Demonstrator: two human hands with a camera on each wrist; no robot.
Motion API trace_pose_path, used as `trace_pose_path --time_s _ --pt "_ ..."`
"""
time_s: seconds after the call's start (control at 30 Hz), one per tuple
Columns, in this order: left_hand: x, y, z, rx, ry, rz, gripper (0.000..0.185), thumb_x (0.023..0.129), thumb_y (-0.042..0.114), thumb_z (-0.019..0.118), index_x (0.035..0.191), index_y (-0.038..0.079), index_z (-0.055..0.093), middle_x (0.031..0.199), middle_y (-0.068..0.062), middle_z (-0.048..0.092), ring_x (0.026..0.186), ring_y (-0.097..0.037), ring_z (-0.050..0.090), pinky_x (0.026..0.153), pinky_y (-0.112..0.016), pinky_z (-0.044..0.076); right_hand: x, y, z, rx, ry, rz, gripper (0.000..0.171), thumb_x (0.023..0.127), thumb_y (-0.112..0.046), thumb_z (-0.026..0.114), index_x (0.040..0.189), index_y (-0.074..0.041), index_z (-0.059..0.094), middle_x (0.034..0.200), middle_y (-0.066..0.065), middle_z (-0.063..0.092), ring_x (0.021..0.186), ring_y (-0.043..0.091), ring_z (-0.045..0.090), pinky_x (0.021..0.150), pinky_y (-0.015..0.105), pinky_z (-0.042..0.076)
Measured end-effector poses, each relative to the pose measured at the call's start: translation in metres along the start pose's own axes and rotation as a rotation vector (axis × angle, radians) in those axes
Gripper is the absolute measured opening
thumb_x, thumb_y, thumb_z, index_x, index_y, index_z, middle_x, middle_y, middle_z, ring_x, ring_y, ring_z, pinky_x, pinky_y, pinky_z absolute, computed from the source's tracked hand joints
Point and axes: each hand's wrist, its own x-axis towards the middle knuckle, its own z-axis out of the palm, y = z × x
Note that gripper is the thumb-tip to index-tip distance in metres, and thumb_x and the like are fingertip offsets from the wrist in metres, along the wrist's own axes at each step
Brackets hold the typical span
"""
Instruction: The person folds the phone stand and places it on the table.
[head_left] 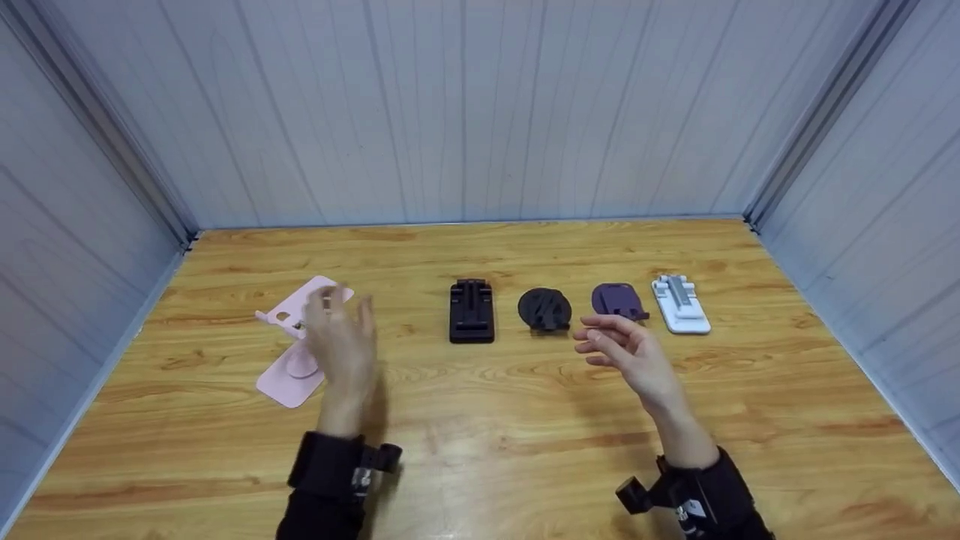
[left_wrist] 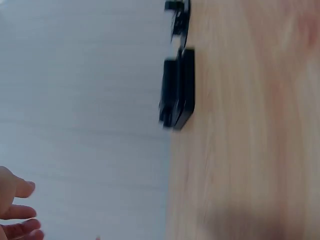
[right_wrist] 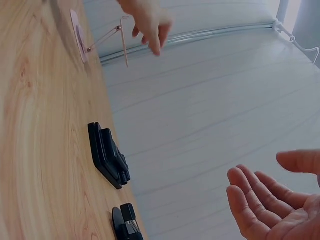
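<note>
The left hand [head_left: 341, 341] hovers open, fingers loosely spread, just above the pink stand [head_left: 298, 346] on the left of the worktop [head_left: 480, 420], holding nothing. The right hand [head_left: 626, 354] is open too, palm up, empty. The stand looks light, stiff plastic with a thin hinged plate; the flat base seems the safest place to hold.

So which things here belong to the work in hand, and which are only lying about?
In hand:
- pink stand, opened up, just beyond the left hand
- right hand, raised, fingers relaxed, holding nothing

Lying about:
- black rectangular stand
- black round stand
- purple stand
- white stand
- wooden table
</note>
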Motion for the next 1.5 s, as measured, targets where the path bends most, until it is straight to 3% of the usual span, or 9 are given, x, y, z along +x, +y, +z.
trace_pose_path --time_s 0.17,0.37,0.43,0.53,0.67,0.83,1.13,1.33,1.5 --pt "0.019 -0.029 -0.023 -0.060 0.043 -0.209 0.052 0.103 0.013 0.075 0.138 -0.018 0.054 0.141 -0.041 0.047 0.135 -0.059 0.044 0.115 -0.070 0.042 0.000 0.000 0.004 -0.027 -0.005 0.016 0.037 0.110 -0.001 0.054 0.142 0.020 0.053 0.110 -0.005 0.080 0.094 0.004 0.074 0.087 0.022 0.063" --pt "0.033 -0.053 -0.041 -0.207 -0.047 -0.466 0.075 0.104 0.017 0.069 0.156 -0.020 0.030 0.151 -0.043 0.036 0.141 -0.055 0.039 0.125 -0.061 0.034 0.000 0.003 0.006 -0.059 -0.016 0.023 0.040 0.110 -0.001 0.057 0.145 0.019 0.052 0.124 0.006 0.078 0.096 0.003 0.072 0.088 0.022 0.063" --pt "0.037 -0.059 -0.045 -0.217 -0.100 -0.541 0.077 0.104 0.019 0.067 0.157 -0.020 0.028 0.145 -0.041 0.047 0.130 -0.046 0.052 0.116 -0.048 0.045 -0.001 0.003 0.006 -0.060 -0.020 0.022 0.041 0.109 -0.001 0.057 0.145 0.019 0.052 0.126 0.008 0.077 0.096 0.002 0.071 0.087 0.022 0.063" --pt "0.042 -0.067 -0.049 -0.299 -0.198 -0.644 0.074 0.104 0.018 0.063 0.156 -0.021 0.029 0.103 -0.020 0.071 0.088 -0.018 0.071 0.083 -0.022 0.059 -0.001 0.004 0.007 -0.054 -0.032 0.018 0.042 0.109 0.000 0.056 0.145 0.020 0.050 0.126 0.007 0.077 0.096 0.002 0.071 0.087 0.022 0.063" --pt "0.048 -0.075 -0.053 -0.507 -0.281 -0.740 0.052 0.106 0.010 0.059 0.141 -0.026 0.046 0.061 0.010 0.061 0.046 0.004 0.059 0.049 -0.011 0.054 -0.001 0.005 0.009 -0.043 -0.052 0.013 0.043 0.109 0.000 0.056 0.146 0.021 0.049 0.124 0.004 0.076 0.097 0.003 0.071 0.087 0.021 0.063" --pt "0.047 -0.078 -0.055 -0.613 -0.248 -0.794 0.033 0.107 0.000 0.057 0.126 -0.027 0.060 0.059 0.008 0.062 0.049 0.002 0.062 0.051 -0.014 0.057 0.000 0.008 0.011 -0.032 -0.087 0.006 0.043 0.109 0.000 0.056 0.145 0.020 0.049 0.119 -0.002 0.076 0.098 0.003 0.071 0.087 0.022 0.063" --pt "0.041 -0.074 -0.057 -0.680 -0.217 -0.837 0.040 0.108 -0.005 0.053 0.136 -0.034 0.048 0.059 0.006 0.062 0.049 0.001 0.062 0.052 -0.015 0.058 -0.001 0.011 0.015 -0.013 -0.175 -0.004 0.044 0.109 -0.001 0.055 0.147 0.020 0.047 0.124 -0.001 0.075 0.101 0.003 0.071 0.089 0.023 0.063" --pt "0.038 -0.057 -0.059 -0.763 -0.226 -0.825 0.045 0.109 -0.007 0.049 0.144 -0.034 0.038 0.061 0.005 0.064 0.049 0.000 0.065 0.053 -0.015 0.059 -0.002 0.009 0.019 -0.009 -0.201 0.017 0.047 0.109 -0.004 0.056 0.148 0.021 0.045 0.131 0.008 0.074 0.103 0.003 0.072 0.091 0.023 0.062" --pt "0.034 -0.032 -0.060 -0.840 -0.231 -0.796 0.028 0.108 -0.010 0.049 0.130 -0.027 0.052 0.064 0.003 0.066 0.051 -0.003 0.066 0.052 -0.017 0.060 -0.003 0.007 0.020 -0.003 -0.217 0.025 0.047 0.110 -0.005 0.056 0.149 0.020 0.045 0.133 0.009 0.073 0.106 0.003 0.073 0.092 0.023 0.062"
